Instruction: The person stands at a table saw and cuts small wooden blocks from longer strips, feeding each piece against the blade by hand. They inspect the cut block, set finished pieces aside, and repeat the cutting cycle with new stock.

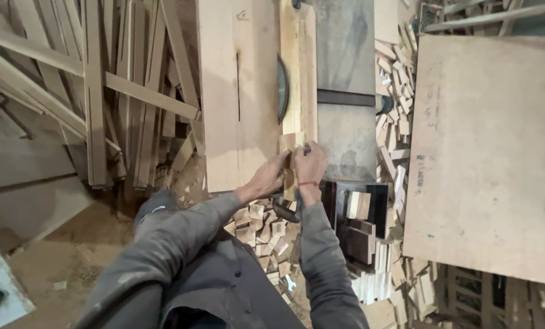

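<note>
Wood block (292, 159): gripped by left hand (268, 178) and right hand (309, 164), both closed on it, steadying it on the saw table (345, 131) in line with the blade (282, 88)

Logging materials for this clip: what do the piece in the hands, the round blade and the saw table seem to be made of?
Piece, held by the left hand and right hand: bare wood, pale tan, seemingly unfinished. Blade: probably metal, a thin dark disc edge rising through the top; too dim to confirm. Saw table: the top looks like raw wooden board, matte, with a sawn slot; the grey panel beside it could be metal or laminate.
</note>
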`<state>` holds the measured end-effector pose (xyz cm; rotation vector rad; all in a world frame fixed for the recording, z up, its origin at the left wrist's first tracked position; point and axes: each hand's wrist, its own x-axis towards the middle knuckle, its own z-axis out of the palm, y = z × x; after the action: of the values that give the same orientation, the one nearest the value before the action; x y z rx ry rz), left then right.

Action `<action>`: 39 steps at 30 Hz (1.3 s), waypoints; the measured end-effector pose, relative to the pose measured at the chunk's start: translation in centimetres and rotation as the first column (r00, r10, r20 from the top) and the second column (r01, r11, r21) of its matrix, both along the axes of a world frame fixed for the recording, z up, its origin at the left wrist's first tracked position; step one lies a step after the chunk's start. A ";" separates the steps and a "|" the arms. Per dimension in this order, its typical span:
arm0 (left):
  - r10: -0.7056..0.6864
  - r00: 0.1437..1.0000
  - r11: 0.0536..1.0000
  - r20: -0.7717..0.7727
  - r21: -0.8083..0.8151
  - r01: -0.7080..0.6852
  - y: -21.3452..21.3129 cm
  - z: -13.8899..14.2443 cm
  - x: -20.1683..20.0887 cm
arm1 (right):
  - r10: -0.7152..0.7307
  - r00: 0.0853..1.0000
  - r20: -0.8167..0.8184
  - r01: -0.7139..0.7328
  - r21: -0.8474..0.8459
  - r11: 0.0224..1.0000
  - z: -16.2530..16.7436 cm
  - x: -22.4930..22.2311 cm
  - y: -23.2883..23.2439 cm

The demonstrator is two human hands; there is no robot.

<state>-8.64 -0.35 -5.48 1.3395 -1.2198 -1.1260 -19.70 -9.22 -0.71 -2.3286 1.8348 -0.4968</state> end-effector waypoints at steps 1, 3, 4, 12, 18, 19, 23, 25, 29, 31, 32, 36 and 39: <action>-0.005 1.000 1.000 -0.014 0.018 0.006 -0.3 -0.1 -0.2 | 0.002 0.999 -0.051 -0.004 -0.022 1.000 -0.1 0.1 0.0; 0.002 0.999 1.000 -0.034 0.002 -0.002 -0.3 -0.4 -0.7 | -0.051 0.999 -0.016 0.051 0.023 0.998 -0.3 -0.4 0.0; 0.018 0.999 0.999 -0.041 -0.034 -0.019 -0.3 -0.6 -0.9 | -0.080 0.997 0.000 0.079 0.046 0.996 -0.3 -0.7 0.0; 0.050 0.999 0.998 -0.008 -0.038 -0.050 0.3 -0.8 -2.2 | -0.028 0.999 -0.033 0.030 0.069 0.997 -0.7 -2.7 -0.2; -0.013 1.000 0.999 -0.005 -0.029 0.013 0.3 -0.8 -2.5 | 0.006 0.998 -0.067 -0.001 0.071 0.998 -0.6 -2.0 -1.8; -0.001 1.000 0.998 -0.013 -0.058 0.000 -0.1 -0.8 -2.2 | 0.013 0.997 -0.080 -0.007 0.072 0.997 -0.5 -1.7 -2.3; -0.100 0.992 0.970 -0.078 0.214 0.114 -1.6 -0.9 -1.0 | 0.008 0.999 -0.049 -0.005 0.062 0.998 -0.4 -0.1 -4.3; -0.057 0.996 0.994 -0.073 0.088 0.063 -2.2 -0.9 -0.6 | -0.018 0.997 -0.073 0.023 0.073 0.997 -0.4 0.6 -5.1; -0.004 0.997 1.000 -0.082 0.004 0.004 -3.5 -0.9 -0.3 | -0.018 0.998 -0.063 0.019 0.012 1.000 -0.4 1.6 -6.1; -0.011 0.995 0.998 -0.099 0.062 0.017 -4.2 -1.0 -0.1 | -0.036 0.996 -0.082 0.034 -0.018 0.999 -0.4 2.2 -6.5; -0.017 0.994 0.995 -0.108 0.091 0.027 -4.4 -1.1 -0.1 | -0.034 0.996 -0.079 0.033 -0.010 0.999 -0.3 2.5 -6.7; 0.037 0.995 0.997 -0.090 -0.058 -0.043 -5.5 -1.2 0.4 | -0.054 0.996 -0.067 0.055 0.015 0.998 -0.1 3.5 -7.4; 0.049 0.994 0.998 -0.099 -0.045 -0.053 -6.0 -1.0 0.6 | -0.085 0.992 -0.088 0.086 0.002 0.996 0.1 4.2 -7.9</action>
<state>-8.04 -6.35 -6.48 1.2584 -1.1284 -1.1068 -15.52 -17.12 -0.65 -2.3117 1.9793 -0.4047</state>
